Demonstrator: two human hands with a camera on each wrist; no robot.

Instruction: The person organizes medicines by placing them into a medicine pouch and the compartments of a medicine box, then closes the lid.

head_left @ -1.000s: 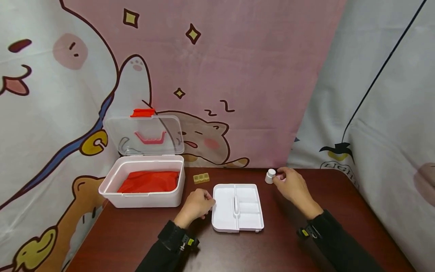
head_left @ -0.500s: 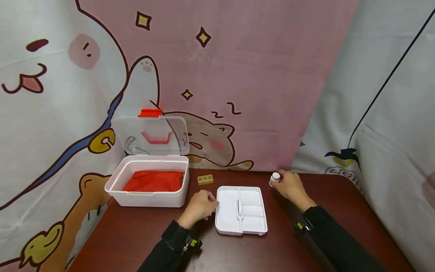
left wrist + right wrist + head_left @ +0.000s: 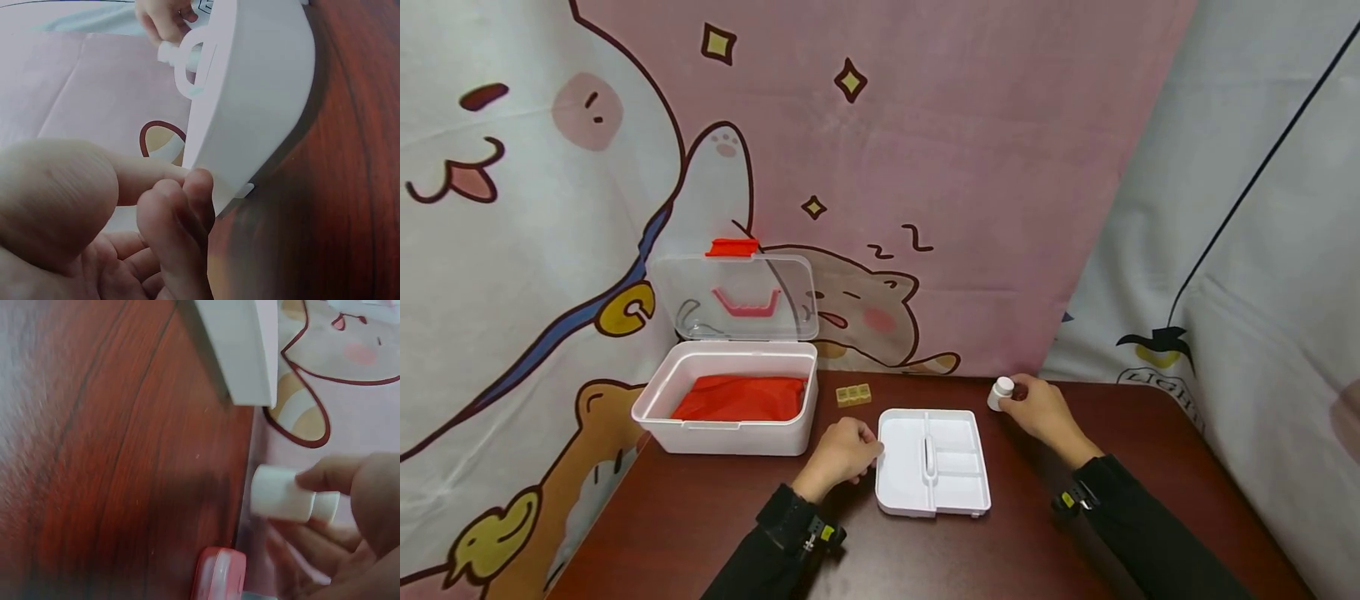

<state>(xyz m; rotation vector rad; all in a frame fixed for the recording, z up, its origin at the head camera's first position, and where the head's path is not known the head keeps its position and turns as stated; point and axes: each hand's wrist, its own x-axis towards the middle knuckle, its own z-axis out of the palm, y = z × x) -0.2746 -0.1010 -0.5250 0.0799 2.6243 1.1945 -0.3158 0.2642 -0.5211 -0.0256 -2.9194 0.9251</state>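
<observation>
A small white bottle (image 3: pixel 1000 393) with a white cap is held by my right hand (image 3: pixel 1041 410) near the table's back edge. In the right wrist view, the thumb and fingers grip the bottle (image 3: pixel 284 494), and its base appears off the tabletop. In front of me lies a shallow white compartment box (image 3: pixel 901 462), its divided side to the right. My left hand (image 3: pixel 842 454) pinches the box's left edge between thumb and curled fingers, as the left wrist view shows. A loop-shaped handle (image 3: pixel 183 65) stands out from the box there.
A white bin (image 3: pixel 730 439) with a red cloth-like thing (image 3: pixel 737 398) inside stands at the left, its clear lid (image 3: pixel 700 300) raised. A small yellow translucent block-like piece (image 3: pixel 853 395) lies behind the box. Near the right hand is a red-pink object (image 3: pixel 219 575).
My right hand has taken hold of the bottle and shifted it slightly left. Pink earlier visible by its fingertips is hidden in the head view. The left hand stays at the box; the view shifted slightly.
</observation>
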